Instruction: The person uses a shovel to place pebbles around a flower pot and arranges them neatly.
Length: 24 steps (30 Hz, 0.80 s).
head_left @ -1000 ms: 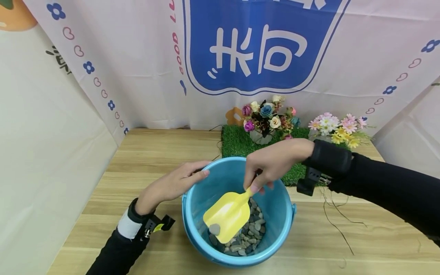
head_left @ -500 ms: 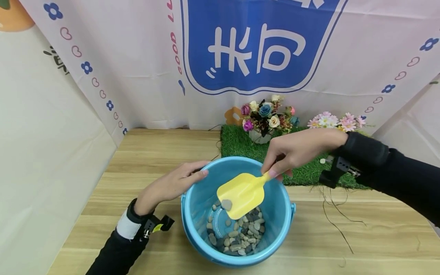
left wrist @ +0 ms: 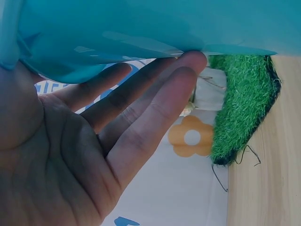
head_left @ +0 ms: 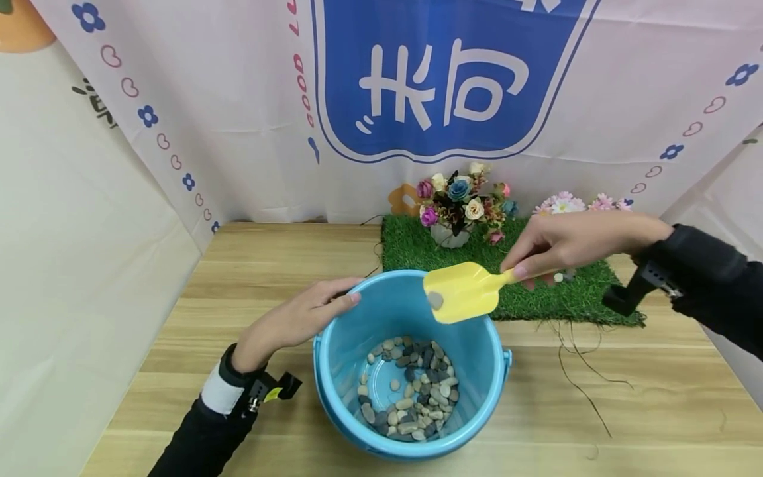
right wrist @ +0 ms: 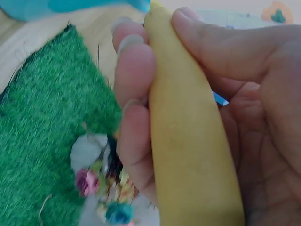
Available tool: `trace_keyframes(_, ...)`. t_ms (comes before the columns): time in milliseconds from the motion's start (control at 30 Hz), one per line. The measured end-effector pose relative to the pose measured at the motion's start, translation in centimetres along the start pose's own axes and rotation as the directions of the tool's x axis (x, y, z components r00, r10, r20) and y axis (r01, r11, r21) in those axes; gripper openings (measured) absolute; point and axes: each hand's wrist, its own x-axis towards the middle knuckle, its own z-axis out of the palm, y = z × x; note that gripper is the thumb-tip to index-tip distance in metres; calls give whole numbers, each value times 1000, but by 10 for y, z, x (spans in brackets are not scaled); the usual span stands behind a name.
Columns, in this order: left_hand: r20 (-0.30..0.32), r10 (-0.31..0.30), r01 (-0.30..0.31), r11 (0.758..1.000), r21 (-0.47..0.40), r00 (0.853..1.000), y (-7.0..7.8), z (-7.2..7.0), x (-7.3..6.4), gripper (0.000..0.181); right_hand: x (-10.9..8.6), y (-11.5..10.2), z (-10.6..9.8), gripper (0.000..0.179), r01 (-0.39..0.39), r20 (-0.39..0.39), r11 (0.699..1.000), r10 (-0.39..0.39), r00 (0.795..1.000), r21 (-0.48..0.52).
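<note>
A blue bucket (head_left: 410, 450) stands on the wooden table with many small grey and pale pebbles (head_left: 411, 411) in its bottom. My left hand (head_left: 298, 315) rests at the bucket's left rim. In the left wrist view, the fingers (left wrist: 146, 127) of that hand lie nearly straight along the outer wall. My right hand (head_left: 572, 245) grips the handle of a yellow toy shovel (head_left: 471, 295), whose blade overlaps the bucket's far right rim. One grey pebble (head_left: 436, 301) lies on the blade. In the right wrist view, thumb and fingers wrap round the yellow handle (right wrist: 188, 132).
Behind the bucket lies a green turf mat (head_left: 536, 308) bearing a pot of mixed flowers (head_left: 459, 202). Pink and white flowers (head_left: 566, 203) stand partly hidden behind my right hand, where a few small stones (head_left: 558, 277) show. A printed cloth (head_left: 262, 132) hangs behind the table (head_left: 250, 265).
My right hand has lifted the shovel from over the pebbles and moved it to the right and away, the grey pebble staying on its blade. The left hand has stayed at the rim.
</note>
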Motion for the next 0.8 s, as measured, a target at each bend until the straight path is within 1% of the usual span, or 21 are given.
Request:
trace_keyframes(133,2,1,-1,1000,-2,1000,0,0,0,37,-20,17,-1,26,16,-54,999,-14,998,34)
trace_keyframes(167,3,-1,1,1000,-8,1000,4,0,0,37,-25,21,-1,26,20,-67,999,-18,998,37)
trace_keyframes(267,6,-4,4,1000,-21,1000,19,0,-1,36,-39,31,-2,26,-14,-104,999,19,994,45)
trace_keyframes(367,9,0,0,1000,-18,1000,30,0,-1,36,-52,43,-1,26,-46,-131,997,53,990,56)
trace_keyframes(500,8,6,-6,1000,5,1000,27,1,0,37,-68,62,2,26,-83,-156,994,93,983,68)
trace_keyframes(667,8,0,0,1000,-9,1000,32,1,0,36,-83,80,5,23,-146,-204,988,155,967,57)
trace_keyframes(733,8,-2,2,1000,-20,1000,30,1,0,36,-87,86,7,21,-167,-214,984,177,961,65)
trace_keyframes(800,6,-4,4,1000,-22,1000,24,0,0,36,-91,92,9,20,-190,-218,979,202,955,74)
